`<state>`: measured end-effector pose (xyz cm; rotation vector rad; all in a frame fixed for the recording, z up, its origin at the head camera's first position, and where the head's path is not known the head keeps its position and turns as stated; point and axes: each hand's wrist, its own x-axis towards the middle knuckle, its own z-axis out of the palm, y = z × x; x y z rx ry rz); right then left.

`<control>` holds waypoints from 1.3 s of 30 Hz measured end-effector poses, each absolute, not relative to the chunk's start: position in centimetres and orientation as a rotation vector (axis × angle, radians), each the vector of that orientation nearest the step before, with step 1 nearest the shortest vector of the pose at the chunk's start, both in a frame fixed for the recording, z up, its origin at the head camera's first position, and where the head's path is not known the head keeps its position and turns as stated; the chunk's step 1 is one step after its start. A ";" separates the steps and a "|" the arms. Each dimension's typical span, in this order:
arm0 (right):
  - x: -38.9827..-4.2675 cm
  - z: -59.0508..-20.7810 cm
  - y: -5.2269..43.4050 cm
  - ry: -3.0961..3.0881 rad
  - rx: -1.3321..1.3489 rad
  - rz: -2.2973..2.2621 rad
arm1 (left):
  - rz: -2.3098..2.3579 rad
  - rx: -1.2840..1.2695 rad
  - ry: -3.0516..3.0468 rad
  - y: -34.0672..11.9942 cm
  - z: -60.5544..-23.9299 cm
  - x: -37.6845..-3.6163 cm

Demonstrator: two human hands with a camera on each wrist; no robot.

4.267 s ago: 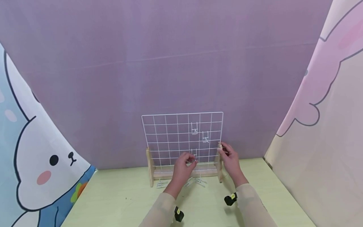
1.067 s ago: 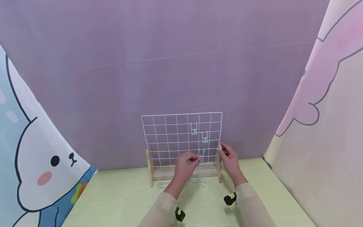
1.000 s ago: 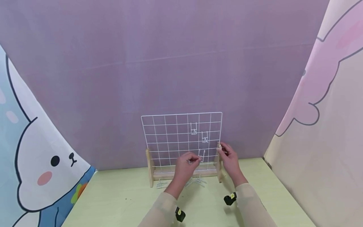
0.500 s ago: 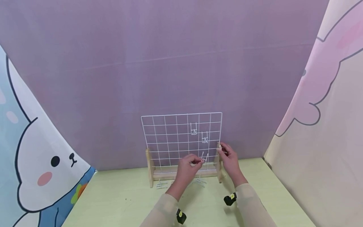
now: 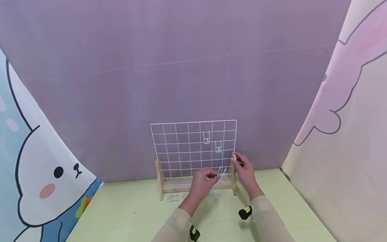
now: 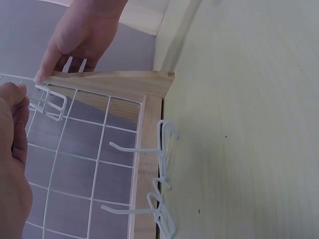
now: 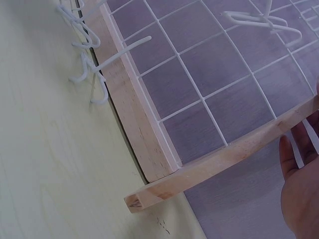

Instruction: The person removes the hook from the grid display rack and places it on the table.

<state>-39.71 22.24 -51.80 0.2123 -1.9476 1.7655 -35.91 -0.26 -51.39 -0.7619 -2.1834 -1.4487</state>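
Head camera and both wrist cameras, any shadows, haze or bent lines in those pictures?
Head view: soft, even light, a faint shadow below the left hand on the table; left wrist view: dim with a bluish cast, though the loose hooks look fairly sharp; right wrist view: wires of the wire grid bow, probably lens distortion.

The grid (image 5: 190, 152) looks like smooth coated metal, its stand (image 7: 224, 157) matt wood.

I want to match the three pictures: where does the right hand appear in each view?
Head: right hand, right of centre, in the lower half.
Left wrist: right hand, upper left part.
Right wrist: right hand, lower right, cut off by the picture's edge.
Shared landmark: the wooden post this hand grips.
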 end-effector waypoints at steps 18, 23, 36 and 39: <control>-36.9 -48.7 21.7 -1.998 0.225 1.795 | -1.471 -0.812 -2.226 0.5 -52.6 -35.7; -36.9 -48.8 21.7 -2.000 0.228 1.798 | -1.458 -0.803 -2.254 0.7 -52.8 -35.5; -36.9 -48.8 21.7 -2.010 0.228 1.796 | -1.426 -0.818 -2.252 0.9 -53.8 -35.7; -37.0 -48.9 21.7 -2.005 0.236 1.783 | -1.440 -0.811 -2.275 1.0 -53.9 -35.6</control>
